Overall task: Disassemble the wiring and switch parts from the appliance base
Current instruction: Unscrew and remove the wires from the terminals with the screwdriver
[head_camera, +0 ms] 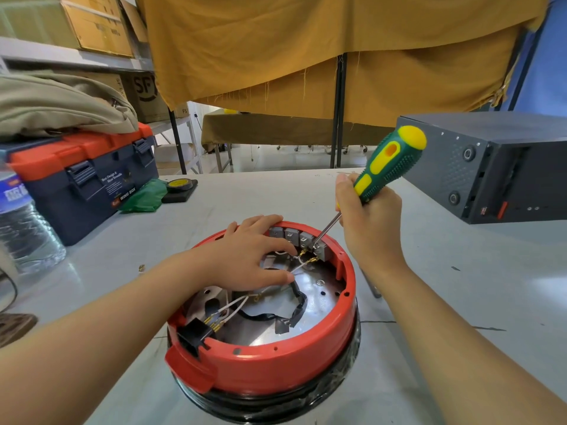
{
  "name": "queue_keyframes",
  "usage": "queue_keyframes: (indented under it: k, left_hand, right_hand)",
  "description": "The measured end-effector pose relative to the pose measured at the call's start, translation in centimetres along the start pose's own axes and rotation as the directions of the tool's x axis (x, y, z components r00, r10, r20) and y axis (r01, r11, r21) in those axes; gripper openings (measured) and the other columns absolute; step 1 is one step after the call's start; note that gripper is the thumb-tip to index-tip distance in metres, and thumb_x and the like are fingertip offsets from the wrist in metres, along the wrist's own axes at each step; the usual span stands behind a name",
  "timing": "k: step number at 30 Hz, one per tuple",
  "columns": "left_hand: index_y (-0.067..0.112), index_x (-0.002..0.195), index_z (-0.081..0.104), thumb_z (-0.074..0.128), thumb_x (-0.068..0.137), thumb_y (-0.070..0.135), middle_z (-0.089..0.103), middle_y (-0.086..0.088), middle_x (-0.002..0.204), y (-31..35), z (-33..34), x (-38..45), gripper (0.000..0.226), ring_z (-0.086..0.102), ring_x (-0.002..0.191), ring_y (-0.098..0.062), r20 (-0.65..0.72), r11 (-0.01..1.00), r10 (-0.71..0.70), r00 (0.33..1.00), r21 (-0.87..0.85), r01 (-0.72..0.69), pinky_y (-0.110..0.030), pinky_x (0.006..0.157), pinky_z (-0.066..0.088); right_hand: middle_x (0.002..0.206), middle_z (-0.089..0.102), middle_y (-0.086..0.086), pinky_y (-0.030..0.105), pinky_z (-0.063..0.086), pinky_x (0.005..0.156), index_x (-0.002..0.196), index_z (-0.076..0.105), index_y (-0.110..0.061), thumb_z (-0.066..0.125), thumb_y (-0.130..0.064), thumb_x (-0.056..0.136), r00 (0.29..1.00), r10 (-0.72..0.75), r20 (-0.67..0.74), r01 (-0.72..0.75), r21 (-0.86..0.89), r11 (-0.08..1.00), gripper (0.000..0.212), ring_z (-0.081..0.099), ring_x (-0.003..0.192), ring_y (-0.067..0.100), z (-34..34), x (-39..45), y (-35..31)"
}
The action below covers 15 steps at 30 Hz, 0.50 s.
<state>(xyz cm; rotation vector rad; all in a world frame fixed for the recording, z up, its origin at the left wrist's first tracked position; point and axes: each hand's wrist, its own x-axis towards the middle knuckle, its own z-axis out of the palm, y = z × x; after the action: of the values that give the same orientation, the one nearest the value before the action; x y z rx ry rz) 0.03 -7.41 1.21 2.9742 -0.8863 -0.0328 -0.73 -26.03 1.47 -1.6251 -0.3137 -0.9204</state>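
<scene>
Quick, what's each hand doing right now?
Left hand: open, fingers resting on the red appliance base rim and wires.
Right hand: gripping the green screwdriver.

Centre: the round red plastic appliance base (276, 360) sits on the grey table (460, 302), nearest the person.
Inside the base: a row of grey switch blocks (296, 237) lines the far wall; white and black wires (294, 308) lie across the floor.
Hands: the left hand (248, 256) rests on the far rim; the right hand (368, 222), just right of it, holds the green-and-yellow screwdriver (386, 164), tip at the switch blocks.
Left rear: the dark blue and orange toolbox (86, 182).
Right rear: the dark grey metal box (491, 167).
</scene>
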Motion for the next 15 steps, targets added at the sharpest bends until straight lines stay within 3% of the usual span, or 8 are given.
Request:
queue_keyframes:
  k: [3, 9, 13, 15]
  left_hand:
    - [0.049, 0.127, 0.044, 0.049, 0.086, 0.06, 0.004, 0.007, 0.157, 0.27, 0.45, -0.06, 0.043, 0.003, 0.145, -0.02, -0.042, 1.0, -0.002, 0.999, -0.022, 0.001, -0.056, 0.115, 0.005]
    - [0.049, 0.126, 0.045, 0.05, 0.086, 0.057, 0.004, 0.009, 0.157, 0.14, 0.81, -0.1, 0.041, 0.001, 0.145, -0.019, -0.073, 0.999, 0.015, 0.997, -0.037, -0.017, -0.055, 0.115, 0.004]
    - [0.048, 0.127, 0.044, 0.051, 0.086, 0.057, 0.003, 0.009, 0.156, 0.15, 0.67, 0.15, 0.043, 0.002, 0.145, -0.018, -0.052, 0.999, 0.04, 0.998, -0.024, -0.042, -0.056, 0.114, 0.006]
    - [0.048, 0.126, 0.045, 0.051, 0.086, 0.057, 0.004, 0.009, 0.156, 0.15, 0.73, 0.26, 0.042, 0.002, 0.144, -0.018, -0.059, 0.999, 0.043, 0.997, -0.029, -0.045, -0.056, 0.114, 0.006]
  right_hand:
    - [0.046, 0.045, 0.015, 0.032, 0.036, 0.049, 0.052, 0.048, -0.001, 0.049, -0.031, 0.086, 0.998, -0.054, 0.011, 0.054, -0.03, 0.998, 0.046, 0.045, 0.049, 0.024, 0.11, -0.24, -0.22]
    - [0.043, 0.031, -0.008, 0.027, 0.027, 0.049, 0.049, 0.031, -0.029, 0.052, -0.024, 0.089, 0.977, -0.203, 0.069, 0.211, -0.122, 0.97, 0.045, 0.039, 0.051, 0.02, 0.4, -0.58, -0.61]
    - [0.043, 0.036, 0.008, 0.036, 0.03, 0.051, 0.048, 0.039, -0.017, 0.053, -0.024, 0.088, 0.974, -0.217, 0.065, 0.224, -0.126, 0.967, 0.043, 0.038, 0.05, 0.026, 0.26, -0.54, -0.73]
    - [0.043, 0.034, 0.007, 0.036, 0.03, 0.051, 0.049, 0.04, -0.014, 0.053, -0.024, 0.088, 0.975, -0.212, 0.06, 0.218, -0.126, 0.968, 0.043, 0.037, 0.051, 0.026, 0.21, -0.48, -0.71]
